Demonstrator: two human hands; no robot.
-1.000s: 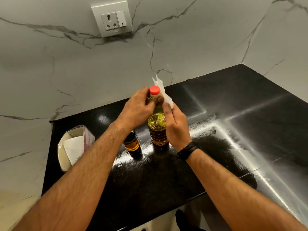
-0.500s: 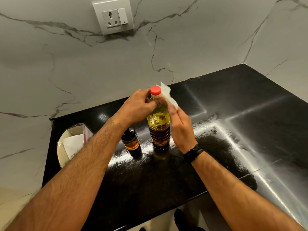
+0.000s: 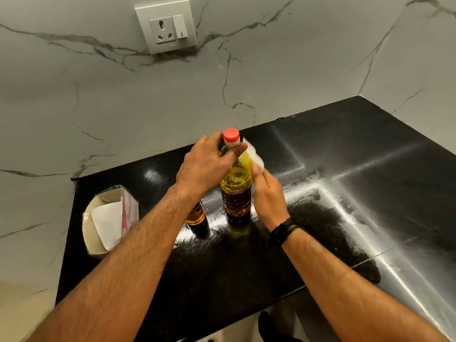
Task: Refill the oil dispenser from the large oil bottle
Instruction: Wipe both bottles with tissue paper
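Note:
The large oil bottle (image 3: pixel 236 188), clear plastic with yellow oil and a red cap (image 3: pixel 231 135), stands upright on the black counter (image 3: pixel 345 169). My left hand (image 3: pixel 204 166) grips its neck just under the cap. Pressed against the bottle's right shoulder is a white tissue (image 3: pixel 255 157), held there by my right hand (image 3: pixel 267 193). The small oil dispenser (image 3: pixel 197 218), dark with amber oil, stands just left of the big bottle; my left forearm hides its top.
A paper-lined tissue box in plastic wrap (image 3: pixel 108 218) sits at the counter's left end. A wall socket (image 3: pixel 165 25) is on the marble backsplash. The counter's front edge runs below my forearms; oily smears shine on its right part.
My right hand has slid the tissue down from beside the cap to the bottle's shoulder. The left hand keeps its grip on the neck. The bottle has stayed put.

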